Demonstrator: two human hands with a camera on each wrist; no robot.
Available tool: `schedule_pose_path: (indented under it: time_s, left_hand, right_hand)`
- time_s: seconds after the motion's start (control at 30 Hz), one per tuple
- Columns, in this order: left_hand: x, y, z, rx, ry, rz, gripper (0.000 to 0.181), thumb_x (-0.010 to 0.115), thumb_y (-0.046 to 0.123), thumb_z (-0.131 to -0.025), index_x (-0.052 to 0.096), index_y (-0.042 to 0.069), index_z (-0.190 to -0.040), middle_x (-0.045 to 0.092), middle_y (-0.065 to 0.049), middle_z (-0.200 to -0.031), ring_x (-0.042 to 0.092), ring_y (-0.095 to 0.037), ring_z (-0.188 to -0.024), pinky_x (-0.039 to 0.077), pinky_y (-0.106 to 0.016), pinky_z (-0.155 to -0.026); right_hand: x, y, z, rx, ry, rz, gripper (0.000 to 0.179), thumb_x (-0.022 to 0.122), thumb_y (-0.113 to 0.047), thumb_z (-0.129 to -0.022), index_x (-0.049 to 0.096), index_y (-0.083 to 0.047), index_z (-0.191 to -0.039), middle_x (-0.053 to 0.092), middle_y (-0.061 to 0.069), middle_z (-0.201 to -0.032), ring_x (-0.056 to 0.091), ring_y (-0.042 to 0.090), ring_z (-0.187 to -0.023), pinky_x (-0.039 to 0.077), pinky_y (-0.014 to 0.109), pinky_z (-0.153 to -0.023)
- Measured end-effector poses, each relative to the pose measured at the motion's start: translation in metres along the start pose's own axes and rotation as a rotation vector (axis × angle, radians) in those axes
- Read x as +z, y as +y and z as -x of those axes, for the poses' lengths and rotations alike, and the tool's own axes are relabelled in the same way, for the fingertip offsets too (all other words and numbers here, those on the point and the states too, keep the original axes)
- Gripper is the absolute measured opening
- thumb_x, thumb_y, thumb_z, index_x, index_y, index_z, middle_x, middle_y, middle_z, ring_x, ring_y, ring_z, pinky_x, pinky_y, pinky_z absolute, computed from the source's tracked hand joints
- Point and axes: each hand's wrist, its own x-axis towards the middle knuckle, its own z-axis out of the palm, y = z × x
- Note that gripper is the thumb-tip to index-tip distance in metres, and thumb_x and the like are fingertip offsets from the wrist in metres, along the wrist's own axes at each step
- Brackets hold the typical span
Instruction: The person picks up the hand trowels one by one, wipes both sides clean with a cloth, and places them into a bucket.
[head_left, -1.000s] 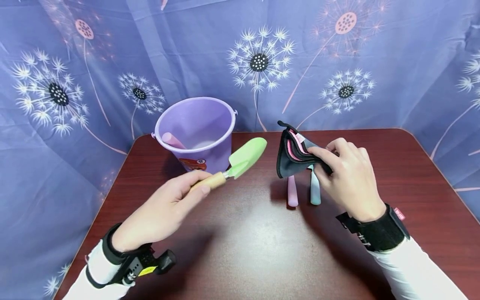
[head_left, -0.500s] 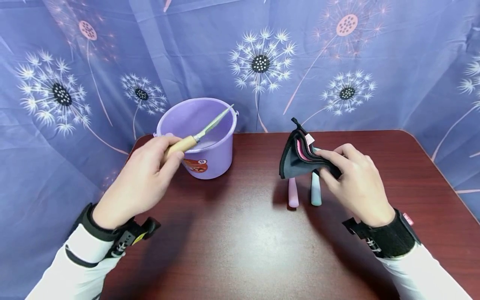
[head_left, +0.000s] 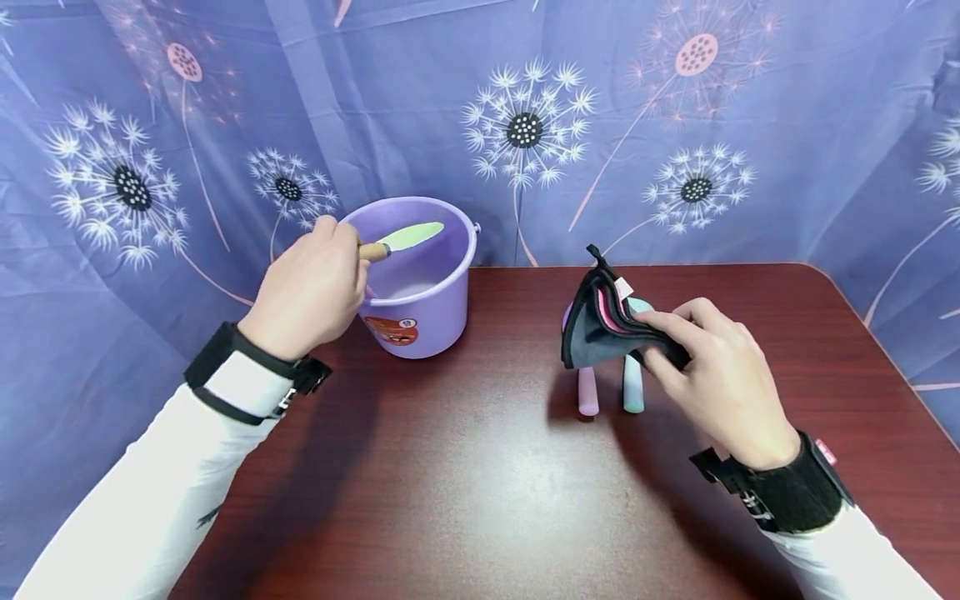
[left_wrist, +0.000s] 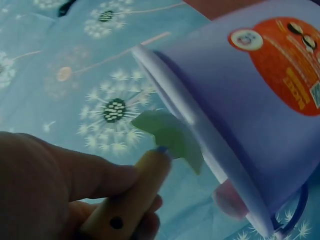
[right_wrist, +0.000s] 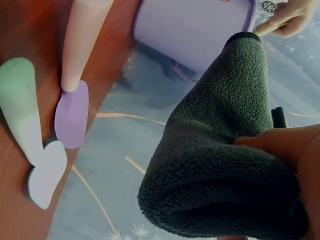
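Note:
My left hand [head_left: 303, 287] grips the wooden handle of a small garden trowel [head_left: 415, 236] with a light green blade. The blade lies over the mouth of the purple bucket [head_left: 431, 321], overlapping its inside in the head view. In the left wrist view, thumb and fingers wrap the trowel handle [left_wrist: 137, 195] beside the bucket rim [left_wrist: 190, 120]. On the right, my right hand [head_left: 723, 379] pinches a folded dark grey cloth [head_left: 600, 346] with black edging, pink inner layers and a white tag. The right wrist view shows its fuzzy surface [right_wrist: 210, 150].
Below the cloth lie two small shovels on the dark red table [head_left: 480, 467]: one with a pink handle [right_wrist: 82, 45] and purple blade, one with a mint handle [right_wrist: 22, 115]. A pink handle [left_wrist: 230, 200] sticks out of the bucket. A dandelion-print curtain [head_left: 405, 100] hangs behind.
The left hand has carried the trowel left and up to the bucket, turning its blade over the opening. The right hand and cloth have shifted slightly right and down.

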Motion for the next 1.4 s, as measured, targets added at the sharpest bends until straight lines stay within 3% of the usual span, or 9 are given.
schedule_pose_path:
  time_s: [0.13,0.27,0.43,0.6,0.9,1.07,1.2,1.27,1.4]
  left_hand:
    - [0.008,-0.002,-0.013,0.01,-0.074,-0.079,0.02,0.052,0.012,-0.091,0.053,-0.008,-0.091,0.051,-0.024,-0.087,0.056,-0.044,-0.077,0.048,-0.057,-0.064]
    - [0.016,0.0,-0.026,0.003,-0.152,-0.141,0.03,0.058,0.022,-0.094,0.059,-0.008,-0.091,0.057,-0.025,-0.088,0.057,-0.045,-0.083,0.048,-0.059,-0.069]
    - [0.023,0.007,-0.043,-0.004,-0.337,-0.187,0.036,0.054,0.029,-0.098,0.065,-0.006,-0.096,0.061,-0.024,-0.096,0.055,-0.043,-0.094,0.039,-0.056,-0.083]
    - [0.026,0.01,-0.054,-0.026,-0.54,-0.192,0.022,0.05,0.017,-0.092,0.067,0.004,-0.09,0.062,-0.023,-0.102,0.052,-0.041,-0.098,0.03,-0.055,-0.089]
    - [0.034,0.005,-0.073,-0.064,-0.776,-0.11,0.022,0.054,0.021,-0.092,0.061,0.013,-0.074,0.061,-0.009,-0.088,0.055,-0.033,-0.085,0.026,-0.049,-0.085]
    - [0.035,0.005,-0.075,-0.083,-0.793,-0.101,0.02,0.055,0.021,-0.091,0.059,0.012,-0.074,0.061,-0.009,-0.085,0.056,-0.029,-0.083,0.025,-0.049,-0.086]
    - [0.032,0.006,-0.074,-0.092,-0.744,-0.099,0.025,0.053,0.028,-0.095,0.063,0.011,-0.079,0.064,-0.01,-0.089,0.058,-0.032,-0.089,0.024,-0.056,-0.095]
    - [0.027,0.009,-0.071,-0.086,-0.674,-0.112,0.029,0.052,0.032,-0.097,0.065,0.009,-0.085,0.066,-0.012,-0.094,0.058,-0.034,-0.094,0.024,-0.058,-0.095]
    - [0.015,0.022,-0.061,-0.05,-0.441,-0.117,0.031,0.052,0.033,-0.097,0.064,0.004,-0.099,0.065,-0.015,-0.103,0.056,-0.036,-0.1,0.03,-0.056,-0.09]
  right_hand:
    - [-0.002,-0.001,0.002,0.007,-0.004,-0.011,0.037,0.065,-0.011,-0.08,0.075,-0.016,-0.115,0.056,-0.002,-0.094,0.042,0.016,-0.064,0.033,0.037,-0.062]
    - [-0.003,-0.002,0.004,0.005,-0.009,-0.02,0.037,0.064,-0.011,-0.08,0.075,-0.016,-0.115,0.056,-0.002,-0.094,0.04,0.016,-0.065,0.033,0.036,-0.062]
    - [-0.004,-0.003,0.005,0.004,-0.011,-0.025,0.037,0.065,-0.011,-0.08,0.075,-0.016,-0.115,0.055,-0.003,-0.094,0.04,0.013,-0.066,0.032,0.037,-0.064]
    - [-0.005,-0.003,0.005,0.0,-0.009,-0.025,0.037,0.065,-0.012,-0.08,0.075,-0.016,-0.115,0.055,-0.003,-0.094,0.04,0.013,-0.066,0.032,0.036,-0.063]
    - [-0.006,-0.003,0.006,0.003,-0.005,-0.028,0.037,0.066,-0.011,-0.079,0.075,-0.016,-0.115,0.057,-0.003,-0.095,0.04,0.014,-0.066,0.032,0.035,-0.062]
    - [-0.005,-0.002,0.006,0.001,-0.002,-0.028,0.037,0.066,-0.011,-0.079,0.075,-0.016,-0.115,0.057,-0.003,-0.095,0.04,0.013,-0.065,0.032,0.035,-0.062]
    - [-0.005,-0.001,0.006,-0.003,0.0,-0.027,0.037,0.067,-0.011,-0.079,0.075,-0.016,-0.114,0.058,-0.002,-0.095,0.04,0.013,-0.065,0.032,0.035,-0.062]
    - [-0.006,-0.001,0.005,-0.005,0.003,-0.026,0.037,0.067,-0.011,-0.079,0.075,-0.015,-0.114,0.058,-0.002,-0.095,0.04,0.013,-0.066,0.033,0.036,-0.062]
    - [-0.007,0.0,0.005,-0.005,0.007,-0.021,0.038,0.068,-0.011,-0.078,0.075,-0.015,-0.115,0.058,-0.002,-0.095,0.04,0.013,-0.065,0.033,0.035,-0.061]
